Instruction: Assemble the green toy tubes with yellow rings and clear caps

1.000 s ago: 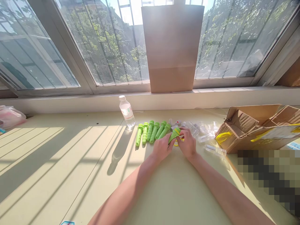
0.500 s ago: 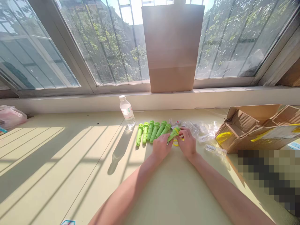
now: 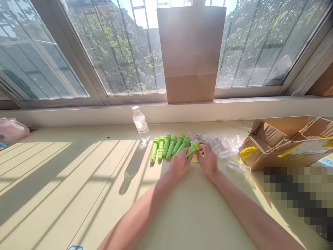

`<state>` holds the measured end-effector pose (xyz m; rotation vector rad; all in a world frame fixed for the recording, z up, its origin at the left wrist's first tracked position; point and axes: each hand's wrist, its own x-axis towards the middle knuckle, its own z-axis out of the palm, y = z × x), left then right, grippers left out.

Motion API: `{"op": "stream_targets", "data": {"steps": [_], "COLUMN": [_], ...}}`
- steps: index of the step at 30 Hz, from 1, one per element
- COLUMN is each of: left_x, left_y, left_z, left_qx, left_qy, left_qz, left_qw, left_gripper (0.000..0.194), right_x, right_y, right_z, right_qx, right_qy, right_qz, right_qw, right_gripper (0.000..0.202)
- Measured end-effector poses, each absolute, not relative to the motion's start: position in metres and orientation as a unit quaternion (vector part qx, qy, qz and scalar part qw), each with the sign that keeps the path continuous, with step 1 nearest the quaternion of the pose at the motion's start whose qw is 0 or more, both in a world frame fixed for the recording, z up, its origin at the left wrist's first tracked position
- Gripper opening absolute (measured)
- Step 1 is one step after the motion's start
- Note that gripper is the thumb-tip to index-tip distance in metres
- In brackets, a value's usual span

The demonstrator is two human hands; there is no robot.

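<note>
My left hand (image 3: 179,160) is closed round the lower part of a green ribbed tube (image 3: 193,148), which is tilted up to the right. At the tube's wider upper end, the fingers of my right hand (image 3: 208,159) pinch its rim. Several similar green tubes (image 3: 154,150) lie side by side just left of my hands. Yellow rings (image 3: 195,158) rest on the table between my hands, partly hidden by the fingers. Behind and right of my right hand is a loose pile of clear plastic tubes (image 3: 225,144).
A water bottle (image 3: 141,125) stands behind the green tubes. An open cardboard box (image 3: 275,149) is at the right, with one clear tube (image 3: 239,167) before it. A cardboard sheet (image 3: 191,55) leans on the window. A pink bag (image 3: 13,130) lies far left.
</note>
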<state>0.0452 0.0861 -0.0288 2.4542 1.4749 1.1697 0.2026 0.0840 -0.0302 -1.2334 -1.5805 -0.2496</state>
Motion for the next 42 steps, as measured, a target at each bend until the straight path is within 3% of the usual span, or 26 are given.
{"op": "stream_targets", "data": {"steps": [7,17,30,36,42], "left_x": [0.0435,0.0438,0.0445,0.0457,0.0461], "left_y": [0.0869,0.0883,0.0876,0.0869,0.0878], "left_z": [-0.0314,-0.0318,-0.0323,-0.0306,-0.0313], "left_qx": [0.774,0.788,0.777,0.768,0.772], "left_qy": [0.491,0.458,0.495,0.503,0.494], "left_qz": [0.394,0.409,0.389,0.396,0.400], "left_qw": [0.070,-0.047,0.011,-0.009,-0.023], "left_gripper": [0.026,0.028,0.031,0.020,0.025], "right_x": [0.2034,0.2049,0.2050,0.2032,0.2024], "right_y": [0.0834,0.0823,0.0830,0.0827,0.0821], "right_z": [-0.0308,-0.0287,-0.0308,-0.0291,-0.0285], "right_qx": [-0.529,-0.504,-0.513,-0.523,-0.522], "right_qy": [-0.672,-0.672,-0.674,-0.670,-0.672], "right_qz": [-0.116,-0.149,-0.154,-0.142,-0.136], "right_qw": [0.506,0.521,0.508,0.507,0.507], "right_gripper": [0.007,0.005,0.009,0.011,0.010]}}
